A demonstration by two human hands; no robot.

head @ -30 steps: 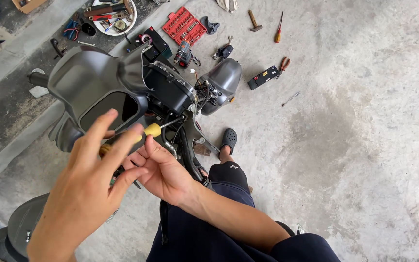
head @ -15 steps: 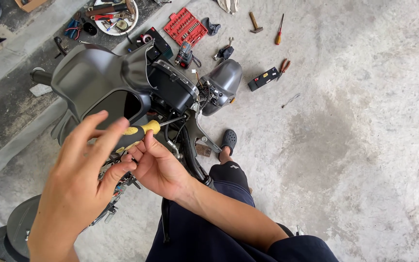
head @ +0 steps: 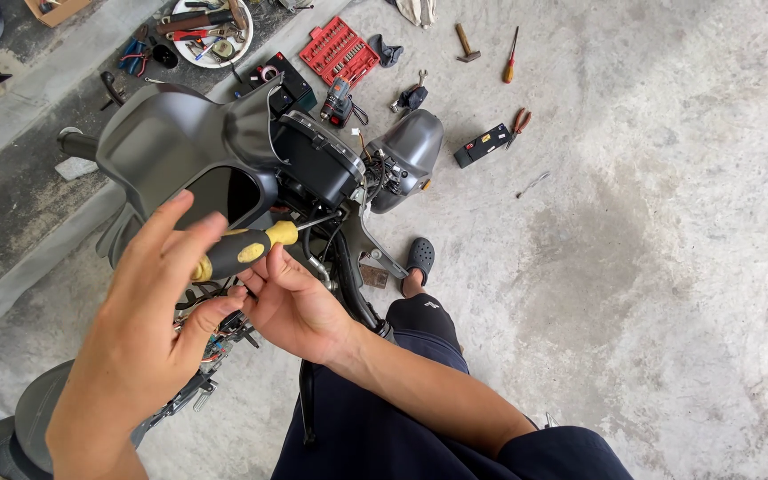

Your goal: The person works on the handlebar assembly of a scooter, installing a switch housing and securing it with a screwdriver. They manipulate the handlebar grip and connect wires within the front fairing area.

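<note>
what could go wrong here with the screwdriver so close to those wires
The black-and-yellow-handled screwdriver is held loosely between the left hand and the right hand, so it might slip. Its thin metal shaft points into the exposed wire bundle by the dark grey scooter fairing and could nick a wire.

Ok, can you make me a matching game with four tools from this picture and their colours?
Things:
1. socket set case
2. screwdriver handle in the hands
3. hammer on the floor
4. battery block on the floor

Colours:
A. black with yellow
B. wooden handle, dark head
C. red
D. black

Pairs: 1-C, 2-A, 3-B, 4-D
</note>
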